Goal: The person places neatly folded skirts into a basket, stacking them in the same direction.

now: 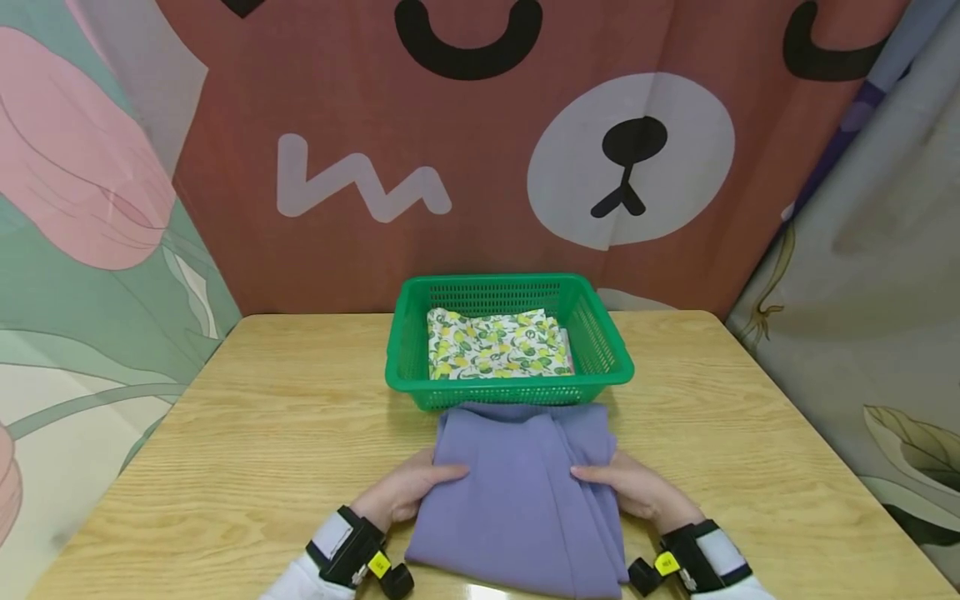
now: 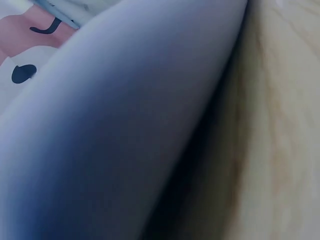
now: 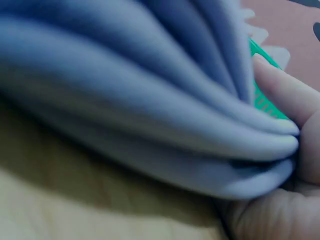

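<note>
A folded purple cloth (image 1: 517, 508) is held by both hands in front of the basket. My left hand (image 1: 408, 487) grips its left side, thumb on top and the other fingers hidden beneath. On the opposite side my right hand (image 1: 637, 483) pinches the layers the same way; the right wrist view shows the stacked folds of the purple cloth (image 3: 150, 95) tucked between thumb and fingers of the right hand (image 3: 290, 105). In the left wrist view the purple cloth (image 2: 115, 115) fills most of the picture, blurred, and hides the left hand.
Just beyond the cloth stands a green plastic basket (image 1: 401, 342) with perforated walls. Inside it lies a folded lemon-print cloth (image 1: 495, 346). The wooden table (image 1: 285, 433) reaches back to a printed curtain (image 1: 487, 167) with a bear's face. More curtain (image 1: 862, 292) hangs at the right.
</note>
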`<state>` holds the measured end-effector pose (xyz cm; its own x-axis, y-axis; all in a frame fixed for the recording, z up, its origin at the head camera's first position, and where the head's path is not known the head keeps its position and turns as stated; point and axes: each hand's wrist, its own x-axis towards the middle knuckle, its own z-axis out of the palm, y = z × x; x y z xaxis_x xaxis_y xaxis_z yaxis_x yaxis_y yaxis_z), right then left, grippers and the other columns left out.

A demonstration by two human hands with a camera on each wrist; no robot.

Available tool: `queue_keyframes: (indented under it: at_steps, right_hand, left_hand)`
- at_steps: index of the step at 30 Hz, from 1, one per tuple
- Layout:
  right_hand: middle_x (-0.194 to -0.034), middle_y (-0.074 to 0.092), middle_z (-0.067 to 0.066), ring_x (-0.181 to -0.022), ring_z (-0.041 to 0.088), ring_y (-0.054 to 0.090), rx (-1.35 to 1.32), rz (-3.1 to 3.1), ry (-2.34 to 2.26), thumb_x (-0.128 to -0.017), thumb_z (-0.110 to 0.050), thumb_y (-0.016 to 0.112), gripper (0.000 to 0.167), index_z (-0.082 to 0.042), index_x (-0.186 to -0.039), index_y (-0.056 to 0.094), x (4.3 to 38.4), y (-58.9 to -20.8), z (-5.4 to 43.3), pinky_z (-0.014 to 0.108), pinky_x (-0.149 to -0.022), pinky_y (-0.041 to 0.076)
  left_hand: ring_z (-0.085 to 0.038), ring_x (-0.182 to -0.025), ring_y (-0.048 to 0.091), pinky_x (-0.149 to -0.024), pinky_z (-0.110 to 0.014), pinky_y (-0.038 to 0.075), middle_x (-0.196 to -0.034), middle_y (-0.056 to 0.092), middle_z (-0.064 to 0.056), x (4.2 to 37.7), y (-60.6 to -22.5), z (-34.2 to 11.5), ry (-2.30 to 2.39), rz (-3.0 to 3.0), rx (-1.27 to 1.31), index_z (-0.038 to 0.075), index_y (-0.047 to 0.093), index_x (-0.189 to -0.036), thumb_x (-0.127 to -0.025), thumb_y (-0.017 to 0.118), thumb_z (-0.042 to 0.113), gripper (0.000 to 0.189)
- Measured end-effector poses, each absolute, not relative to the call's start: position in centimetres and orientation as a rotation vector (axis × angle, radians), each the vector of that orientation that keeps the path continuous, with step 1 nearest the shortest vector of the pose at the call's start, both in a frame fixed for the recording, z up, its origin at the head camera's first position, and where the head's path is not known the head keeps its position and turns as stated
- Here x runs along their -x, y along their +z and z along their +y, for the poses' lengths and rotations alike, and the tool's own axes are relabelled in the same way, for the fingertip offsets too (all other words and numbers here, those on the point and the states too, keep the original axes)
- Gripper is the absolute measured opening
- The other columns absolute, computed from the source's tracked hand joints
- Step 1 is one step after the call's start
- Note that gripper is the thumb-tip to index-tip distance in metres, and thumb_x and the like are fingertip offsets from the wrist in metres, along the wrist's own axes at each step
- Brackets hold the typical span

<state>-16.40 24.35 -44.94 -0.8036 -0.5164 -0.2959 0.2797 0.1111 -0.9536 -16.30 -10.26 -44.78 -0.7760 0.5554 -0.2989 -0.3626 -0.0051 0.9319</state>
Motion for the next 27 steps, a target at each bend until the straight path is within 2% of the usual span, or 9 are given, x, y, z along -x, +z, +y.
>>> queue_keyframes:
  at_steps: [4, 7, 11, 13, 16, 20, 24, 27]
  right_hand:
    - [-0.161, 0.030, 0.033, -0.138, 0.029, 0.045, 0.204, 1.861, -1.760, -0.098, -0.016, 0.074, 0.100, 0.011, -0.163, 0.003, 16.1, -44.9, 23.6, 0.040, -0.114, 0.040]
    - [-0.161, 0.027, 0.036, -0.141, 0.035, 0.041, 0.183, 1.895, -1.766, -0.094, -0.009, 0.075, 0.101, 0.010, -0.163, 0.003, 16.0, -44.8, 23.2, 0.046, -0.117, 0.035]
    - [-0.159, 0.030, 0.035, -0.137, 0.031, 0.045, 0.179, 1.899, -1.776, -0.093, -0.007, 0.074, 0.100, 0.011, -0.162, 0.004, 15.8, -44.7, 23.1, 0.042, -0.113, 0.038]
    - [-0.157, 0.033, 0.033, -0.134, 0.027, 0.048, 0.189, 1.890, -1.780, -0.094, -0.008, 0.074, 0.097, 0.011, -0.161, 0.007, 15.8, -44.6, 23.0, 0.038, -0.110, 0.040]
    - [-0.155, 0.036, 0.030, -0.131, 0.024, 0.049, 0.214, 1.877, -1.782, -0.095, -0.011, 0.074, 0.094, 0.011, -0.160, 0.010, 15.7, -44.4, 22.9, 0.035, -0.108, 0.041]
    - [-0.158, 0.033, 0.032, -0.137, 0.032, 0.046, 0.197, 1.884, -1.770, -0.095, -0.012, 0.075, 0.097, 0.011, -0.161, 0.008, 15.5, -43.7, 22.6, 0.044, -0.114, 0.039]
    - [-0.162, 0.026, 0.035, -0.145, 0.042, 0.037, 0.150, 1.905, -1.771, -0.093, -0.011, 0.076, 0.102, 0.009, -0.163, 0.005, 15.3, -42.7, 22.5, 0.053, -0.120, 0.031]
    - [-0.161, 0.026, 0.036, -0.146, 0.045, 0.036, 0.165, 1.930, -1.771, -0.092, -0.008, 0.076, 0.101, 0.010, -0.162, 0.006, 15.1, -42.2, 22.3, 0.055, -0.121, 0.029]
  left_hand:
    - [-0.019, -0.110, 0.069, -0.100, -0.041, 0.060, -0.140, 0.062, -0.023, 16.1, -44.7, -10.1, 1.847, 1.653, -0.173, -0.012, 0.022, -0.161, -0.105, 0.058, 0.019, 0.074]
    - [-0.020, -0.113, 0.068, -0.101, -0.043, 0.059, -0.144, 0.059, -0.026, 16.1, -44.6, -10.1, 1.843, 1.680, -0.142, -0.012, 0.019, -0.162, -0.107, 0.056, 0.021, 0.074]
    - [-0.019, -0.115, 0.066, -0.103, -0.043, 0.057, -0.149, 0.056, -0.028, 16.0, -44.4, -10.1, 1.839, 1.709, -0.131, -0.012, 0.015, -0.163, -0.108, 0.053, 0.023, 0.076]
    - [-0.017, -0.113, 0.067, -0.101, -0.040, 0.058, -0.144, 0.060, -0.024, 15.9, -44.1, -10.1, 1.846, 1.716, -0.132, -0.013, 0.019, -0.162, -0.108, 0.053, 0.023, 0.073]
    - [-0.013, -0.106, 0.068, -0.095, -0.034, 0.058, -0.129, 0.069, -0.013, 15.6, -43.6, -10.2, 1.866, 1.704, -0.139, -0.013, 0.028, -0.158, -0.108, 0.052, 0.023, 0.066]
    - [-0.009, -0.097, 0.070, -0.087, -0.029, 0.058, -0.111, 0.072, -0.001, 15.4, -42.8, -10.2, 1.883, 1.686, -0.139, -0.011, 0.039, -0.152, -0.108, 0.052, 0.024, 0.058]
    - [-0.010, -0.096, 0.070, -0.086, -0.029, 0.058, -0.110, 0.072, -0.001, 15.2, -42.1, -10.1, 1.891, 1.680, -0.158, -0.010, 0.039, -0.153, -0.108, 0.052, 0.024, 0.058]
    - [-0.010, -0.098, 0.070, -0.087, -0.029, 0.058, -0.112, 0.072, -0.001, 15.1, -41.6, -10.0, 1.899, 1.688, -0.189, -0.010, 0.038, -0.154, -0.108, 0.053, 0.023, 0.059]
